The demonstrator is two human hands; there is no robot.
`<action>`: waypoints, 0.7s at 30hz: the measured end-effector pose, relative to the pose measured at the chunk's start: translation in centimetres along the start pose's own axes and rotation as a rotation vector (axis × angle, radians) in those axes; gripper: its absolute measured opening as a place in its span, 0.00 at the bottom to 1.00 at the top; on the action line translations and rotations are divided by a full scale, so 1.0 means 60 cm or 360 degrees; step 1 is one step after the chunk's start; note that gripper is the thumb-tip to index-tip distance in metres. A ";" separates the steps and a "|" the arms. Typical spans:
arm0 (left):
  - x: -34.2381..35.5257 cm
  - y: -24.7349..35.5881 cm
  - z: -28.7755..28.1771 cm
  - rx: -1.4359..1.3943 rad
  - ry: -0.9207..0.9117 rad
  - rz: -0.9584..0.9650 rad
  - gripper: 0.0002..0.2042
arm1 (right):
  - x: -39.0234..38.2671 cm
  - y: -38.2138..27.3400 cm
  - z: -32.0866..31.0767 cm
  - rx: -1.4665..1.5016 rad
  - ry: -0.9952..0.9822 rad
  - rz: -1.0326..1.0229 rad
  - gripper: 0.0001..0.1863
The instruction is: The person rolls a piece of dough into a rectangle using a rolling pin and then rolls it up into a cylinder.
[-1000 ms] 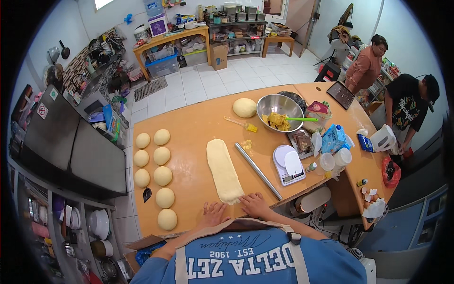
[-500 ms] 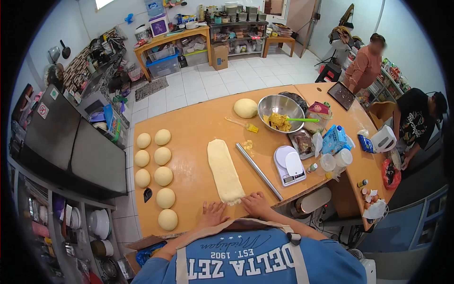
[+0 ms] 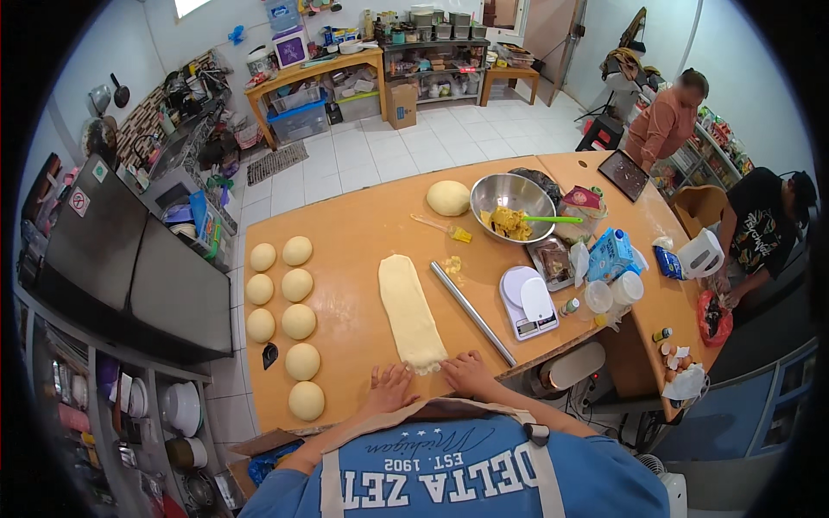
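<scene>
Off to the right of the hands, a co-worker in black (image 3: 762,220) has leaned lower, reaching down to the red bag (image 3: 715,321), while the pair of hands at the near edge has barely shifted. The left hand (image 3: 390,388) and right hand (image 3: 467,374) lie palm down, fingers loosely spread and gripping nothing I can see, one at each near corner of the strip of dough (image 3: 408,309), which stretches straight away between them (whether the fingertips touch it, I can't tell). One piece is flattened, its near end ragged and not rolled up; eight dough balls (image 3: 299,321) left of the hands remain whole. Right of the strip lies a steel tube (image 3: 472,312), then a white scale (image 3: 528,302). Farther beyond, the wooden tabletop (image 3: 337,207) carries a metal bowl (image 3: 503,187) of yellow mixture (image 3: 509,224); past that run white floor tiles (image 3: 356,161) and crowded shelves (image 3: 434,59).
</scene>
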State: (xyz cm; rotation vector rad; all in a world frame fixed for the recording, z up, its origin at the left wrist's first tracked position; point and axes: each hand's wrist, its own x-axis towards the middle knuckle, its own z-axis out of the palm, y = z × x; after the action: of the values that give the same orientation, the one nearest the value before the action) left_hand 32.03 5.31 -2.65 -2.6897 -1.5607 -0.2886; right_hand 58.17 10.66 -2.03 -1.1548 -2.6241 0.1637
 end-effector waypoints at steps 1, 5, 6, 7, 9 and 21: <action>-0.002 -0.002 0.003 0.0021 -0.0032 0.0011 0.32 | 0.002 0.001 -0.001 -0.0002 -0.0018 -0.0007 0.20; -0.009 -0.003 0.015 0.0112 -0.0078 0.0018 0.33 | 0.003 -0.001 -0.007 0.0030 -0.0048 0.0025 0.20; -0.012 -0.005 0.018 0.0113 -0.0075 0.0019 0.33 | 0.003 -0.001 -0.010 0.0028 -0.0046 0.0024 0.20; -0.015 -0.007 0.017 0.0065 -0.0104 0.0023 0.33 | 0.002 0.000 -0.012 0.0008 -0.0128 0.0035 0.20; -0.019 -0.007 0.019 0.0019 -0.0131 0.0024 0.34 | -0.003 0.003 -0.017 -0.0013 -0.0209 0.0043 0.21; -0.024 -0.007 -0.006 0.0386 -0.0045 0.0004 0.24 | 0.061 0.020 -0.060 -0.0121 -0.0533 0.0014 0.19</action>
State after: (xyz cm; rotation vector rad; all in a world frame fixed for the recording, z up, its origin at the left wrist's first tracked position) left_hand 30.91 4.24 -2.55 -2.5201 -1.4912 -0.0561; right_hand 57.68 14.15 1.87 -1.2597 -2.9378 0.2836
